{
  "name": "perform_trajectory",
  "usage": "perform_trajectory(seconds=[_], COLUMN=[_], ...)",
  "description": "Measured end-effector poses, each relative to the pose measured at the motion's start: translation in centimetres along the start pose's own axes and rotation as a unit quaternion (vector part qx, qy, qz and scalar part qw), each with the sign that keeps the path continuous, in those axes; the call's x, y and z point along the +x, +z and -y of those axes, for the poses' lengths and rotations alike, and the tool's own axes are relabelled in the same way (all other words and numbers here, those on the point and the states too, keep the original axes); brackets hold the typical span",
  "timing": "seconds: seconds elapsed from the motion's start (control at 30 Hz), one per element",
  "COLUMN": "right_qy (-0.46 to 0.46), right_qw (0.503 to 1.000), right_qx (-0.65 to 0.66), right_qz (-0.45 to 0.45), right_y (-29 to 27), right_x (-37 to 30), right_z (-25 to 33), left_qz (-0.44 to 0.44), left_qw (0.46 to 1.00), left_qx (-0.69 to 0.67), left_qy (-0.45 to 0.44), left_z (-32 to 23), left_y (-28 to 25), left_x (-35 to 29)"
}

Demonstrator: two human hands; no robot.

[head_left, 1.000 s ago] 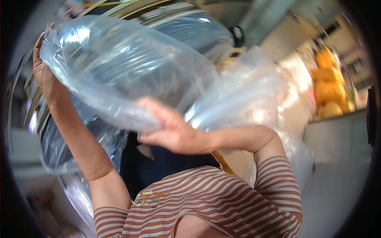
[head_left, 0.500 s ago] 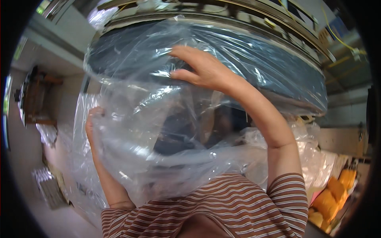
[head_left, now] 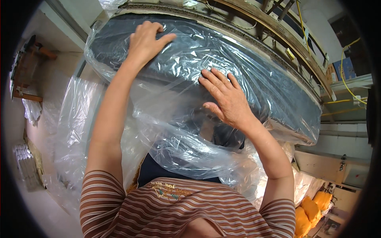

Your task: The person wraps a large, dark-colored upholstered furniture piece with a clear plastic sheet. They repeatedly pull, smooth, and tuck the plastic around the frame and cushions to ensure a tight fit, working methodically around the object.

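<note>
A large sheet of clear plastic film lies over a long dark surface and hangs down in loose folds toward my body. My left hand rests on the film near the far left part of the dark surface, thumb apart from the fingers. Nearer the middle, my right hand lies on the film with its fingers spread. Neither hand shows anything gripped. Wrinkles in the film run from around my hands toward the right end.
Beyond the dark surface runs a long machine frame with brown rails. Yellow cords hang at the far right. Orange bundles lie low on the right, a stack of wrapped pieces on the left. A wooden stand is farther left.
My left hand has moved from the film's lower left up onto the far left of the dark surface. My right hand has shifted right and nearer, and the loose film now lies flatter.
</note>
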State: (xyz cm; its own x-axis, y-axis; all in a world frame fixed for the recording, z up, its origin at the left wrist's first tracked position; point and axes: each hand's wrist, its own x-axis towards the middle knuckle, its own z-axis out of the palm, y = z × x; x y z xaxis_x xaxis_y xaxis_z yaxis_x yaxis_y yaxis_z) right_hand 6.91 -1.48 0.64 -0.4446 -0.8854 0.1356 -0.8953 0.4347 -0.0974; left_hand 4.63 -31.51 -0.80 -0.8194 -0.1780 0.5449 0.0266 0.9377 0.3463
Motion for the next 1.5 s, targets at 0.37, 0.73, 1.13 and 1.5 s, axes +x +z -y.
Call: perform_trajectory(seconds=[0.37, 0.73, 1.13, 1.5], right_qy=[0.032, 0.23, 0.356, 0.399], right_qw=[0.958, 0.637, 0.622, 0.671], right_qx=[0.206, 0.696, 0.666, 0.618], right_qz=[-0.196, 0.238, 0.207, 0.097], right_y=[-2.4, -4.8, -5.8, -5.6], right_x=[3.8, -2.6, -5.0, -4.7], right_z=[-1.6, -9.8, -11.7, -9.1], left_qz=[-0.002, -0.152, -0.103, -0.046], left_qw=[0.885, 0.978, 0.976, 0.952], left_qx=[-0.443, 0.099, -0.014, -0.044], left_qy=[-0.142, -0.102, -0.193, -0.299], left_z=[-1.8, 10.3, 15.8, 17.5], left_y=[-1.8, -6.9, -5.4, -3.9], left_x=[1.2, -1.6, 0.7, 1.7])
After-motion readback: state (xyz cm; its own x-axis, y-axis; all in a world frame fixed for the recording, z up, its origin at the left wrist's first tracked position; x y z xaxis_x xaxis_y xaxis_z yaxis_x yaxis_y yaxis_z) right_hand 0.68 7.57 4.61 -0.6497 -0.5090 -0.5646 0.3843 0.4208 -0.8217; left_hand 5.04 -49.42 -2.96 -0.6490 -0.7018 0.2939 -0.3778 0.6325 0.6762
